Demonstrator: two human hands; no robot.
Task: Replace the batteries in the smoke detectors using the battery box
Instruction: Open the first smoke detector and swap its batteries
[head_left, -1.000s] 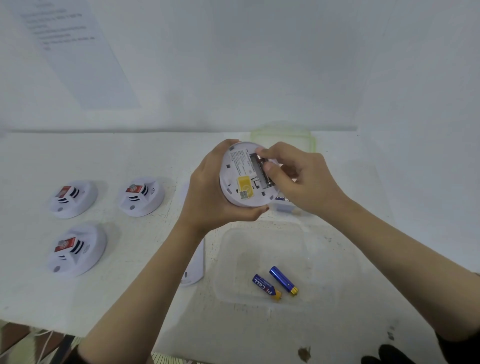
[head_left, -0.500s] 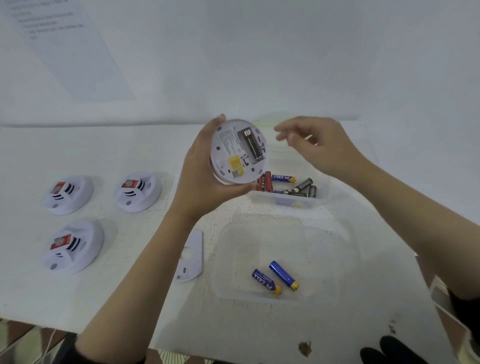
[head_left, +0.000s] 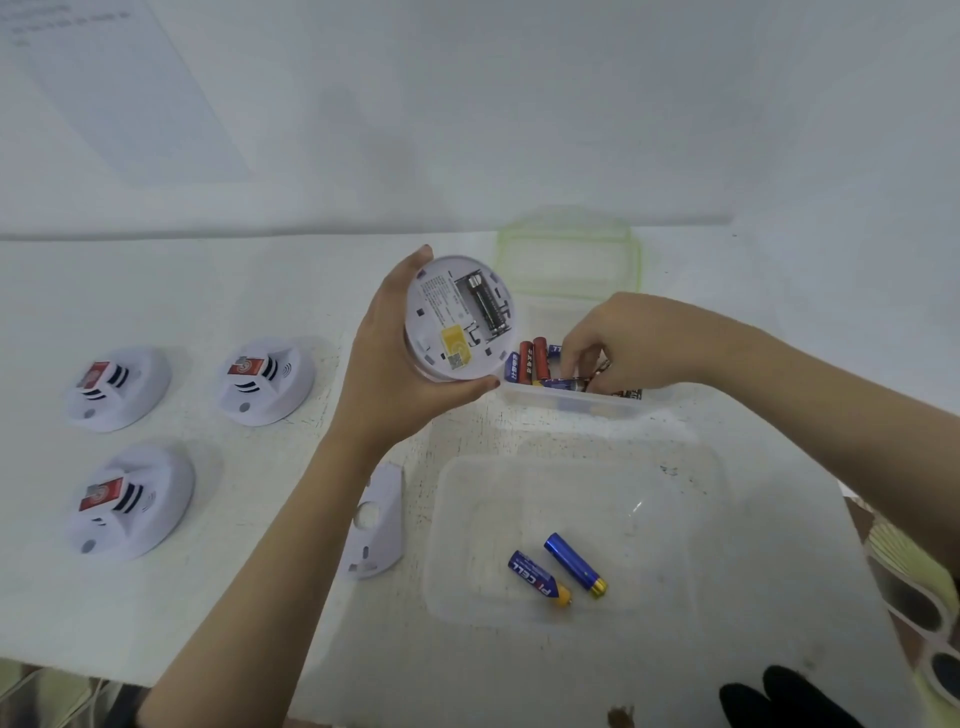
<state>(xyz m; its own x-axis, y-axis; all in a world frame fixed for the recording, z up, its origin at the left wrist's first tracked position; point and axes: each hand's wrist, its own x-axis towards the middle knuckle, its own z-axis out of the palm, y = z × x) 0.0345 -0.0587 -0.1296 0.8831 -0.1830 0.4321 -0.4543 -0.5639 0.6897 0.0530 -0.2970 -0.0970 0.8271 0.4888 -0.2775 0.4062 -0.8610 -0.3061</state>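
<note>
Holding the opened smoke detector (head_left: 457, 317) above the table (head_left: 208, 291), the left hand (head_left: 395, 374) grips its rim; one slot looks unfilled. The right hand (head_left: 639, 343) is in the battery box (head_left: 571, 402), fingers (head_left: 576, 358) pinching a battery (head_left: 563, 385). Three other detectors (head_left: 267, 382) likely remain.

The round white smoke detector (head_left: 457, 317), gripped tilted in the left hand (head_left: 384, 374), shows its back with one battery in the open compartment, just beside the clear battery box (head_left: 571, 402) holding red, blue and black batteries (head_left: 532, 361), while three more detectors (head_left: 119, 387) (head_left: 267, 382) (head_left: 132, 501) sit face up at the counter's (head_left: 208, 291) left.
</note>
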